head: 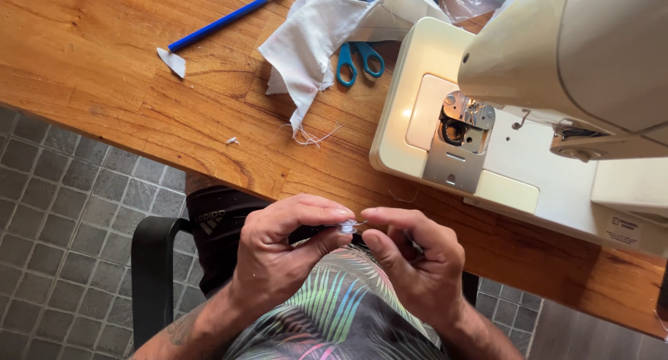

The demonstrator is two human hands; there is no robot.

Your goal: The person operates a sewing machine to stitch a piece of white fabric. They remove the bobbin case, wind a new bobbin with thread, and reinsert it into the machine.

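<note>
Head view: a cream plastic sewing machine point(529, 123) sits on the long wooden table point(139, 102) above grey floor tiles point(56, 221), with crumpled white cloth point(313, 40), blue-handled scissors point(358, 60) and a blue pen point(216, 24). Left hand point(278, 252) pinches a small clear plastic bobbin point(346, 227); right hand point(417, 262) fingertips meet it, seemingly gripping thread. Steady, taut tension would serve best.

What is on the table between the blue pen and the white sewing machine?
In the head view, a crumpled white cloth and blue-handled scissors lie on the wooden table between the blue pen and the sewing machine.
</note>
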